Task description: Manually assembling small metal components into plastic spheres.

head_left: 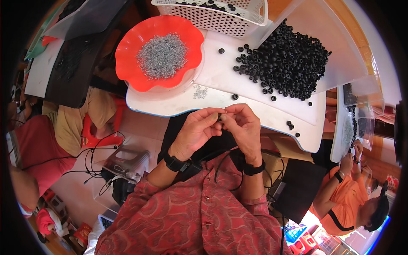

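Observation:
My left hand (196,127) and my right hand (242,130) meet just off the table's near edge, fingertips pinched together. Between them is a small black ring-shaped part (219,117), mostly covered by the fingers. Whether a metal piece is also in the pinch is too small to tell. Beyond my hands, a red scalloped bowl (126,55) holds a heap of tiny silvery metal pieces (162,55). To the right on the white table lies a large pile of black ring-shaped parts (293,61). A single black part (235,97) sits near the edge by my right hand.
A white perforated basket (212,17) with more black parts stands at the back. Clear plastic sheeting (340,46) borders the pile. Silvery pieces (200,92) lie scattered near the bowl. One person (348,191) works at the right; another (46,144) sits at the left. Cables (91,157) hang nearby.

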Demonstrator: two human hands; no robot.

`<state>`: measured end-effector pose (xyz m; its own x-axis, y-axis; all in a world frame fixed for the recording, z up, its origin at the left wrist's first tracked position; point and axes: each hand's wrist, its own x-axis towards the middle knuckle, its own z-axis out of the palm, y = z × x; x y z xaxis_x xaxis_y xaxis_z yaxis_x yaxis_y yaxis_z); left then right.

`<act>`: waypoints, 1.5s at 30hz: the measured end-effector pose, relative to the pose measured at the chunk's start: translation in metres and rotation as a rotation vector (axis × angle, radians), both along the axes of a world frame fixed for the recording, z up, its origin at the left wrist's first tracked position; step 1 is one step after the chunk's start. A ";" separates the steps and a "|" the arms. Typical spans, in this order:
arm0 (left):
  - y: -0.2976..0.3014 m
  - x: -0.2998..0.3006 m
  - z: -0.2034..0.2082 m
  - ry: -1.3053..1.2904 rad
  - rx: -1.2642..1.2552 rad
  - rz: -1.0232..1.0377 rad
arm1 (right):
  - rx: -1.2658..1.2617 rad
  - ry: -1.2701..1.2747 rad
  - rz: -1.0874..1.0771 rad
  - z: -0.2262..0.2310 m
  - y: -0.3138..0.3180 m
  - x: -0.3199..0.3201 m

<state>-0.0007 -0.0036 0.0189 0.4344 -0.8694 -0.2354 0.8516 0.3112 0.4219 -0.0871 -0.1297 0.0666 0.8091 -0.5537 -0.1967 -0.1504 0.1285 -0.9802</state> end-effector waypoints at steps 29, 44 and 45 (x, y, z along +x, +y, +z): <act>0.003 0.002 -0.004 0.014 0.025 -0.020 | -1.263 0.305 -0.305 -0.034 -0.075 0.037; 0.000 0.002 0.000 0.037 0.001 -0.015 | -0.982 0.108 -0.200 -0.029 -0.043 0.007; 0.000 0.002 0.001 0.035 0.009 -0.016 | -0.649 0.116 -0.185 -0.024 -0.036 0.004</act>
